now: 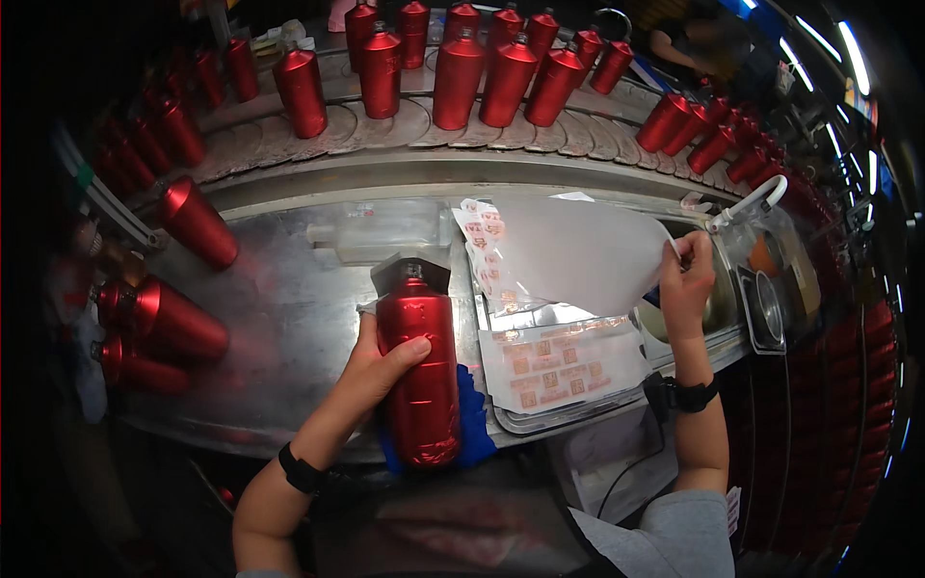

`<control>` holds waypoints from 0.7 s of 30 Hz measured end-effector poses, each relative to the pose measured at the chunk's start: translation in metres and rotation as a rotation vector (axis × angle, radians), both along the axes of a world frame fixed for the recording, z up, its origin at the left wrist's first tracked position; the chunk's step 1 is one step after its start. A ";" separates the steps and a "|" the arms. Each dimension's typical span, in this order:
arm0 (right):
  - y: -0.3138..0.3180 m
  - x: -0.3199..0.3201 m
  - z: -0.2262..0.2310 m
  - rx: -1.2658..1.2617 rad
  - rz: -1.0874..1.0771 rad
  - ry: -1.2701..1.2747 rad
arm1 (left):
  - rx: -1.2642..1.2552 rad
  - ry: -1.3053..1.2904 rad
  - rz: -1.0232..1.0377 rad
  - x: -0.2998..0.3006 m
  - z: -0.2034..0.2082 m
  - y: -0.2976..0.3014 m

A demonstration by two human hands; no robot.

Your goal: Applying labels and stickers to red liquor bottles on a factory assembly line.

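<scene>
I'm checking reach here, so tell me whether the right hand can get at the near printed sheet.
Probably yes: the near printed sheet lies close by with its labels uncovered, though the right hand pinches the edge of a raised pale sheet and would likely need to let go first.

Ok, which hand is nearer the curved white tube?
Right. Your right hand is below-left of the tube, pinching a thin whitish sheet; your left hand is farther left, gripping a shiny red bottle.
</scene>
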State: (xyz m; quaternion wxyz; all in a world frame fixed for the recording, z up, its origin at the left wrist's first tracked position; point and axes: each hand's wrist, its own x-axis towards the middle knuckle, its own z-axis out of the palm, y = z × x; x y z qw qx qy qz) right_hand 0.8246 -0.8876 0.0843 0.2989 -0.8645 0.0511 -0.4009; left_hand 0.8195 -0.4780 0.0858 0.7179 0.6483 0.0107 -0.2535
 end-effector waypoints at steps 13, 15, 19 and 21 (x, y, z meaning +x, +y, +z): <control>-0.181 -0.305 -0.051 0.907 -0.444 -0.001 | -0.038 -0.027 0.005 -0.006 0.010 -0.010; -0.216 -0.377 -0.097 0.887 -0.551 0.029 | -0.004 -0.021 0.018 -0.006 0.015 -0.013; -0.251 -0.485 -0.201 0.871 -0.941 0.061 | 0.035 -0.039 0.015 -0.003 0.008 -0.013; -0.269 -0.537 -0.242 0.075 -1.561 0.523 | -0.015 -0.029 0.003 0.002 0.003 -0.016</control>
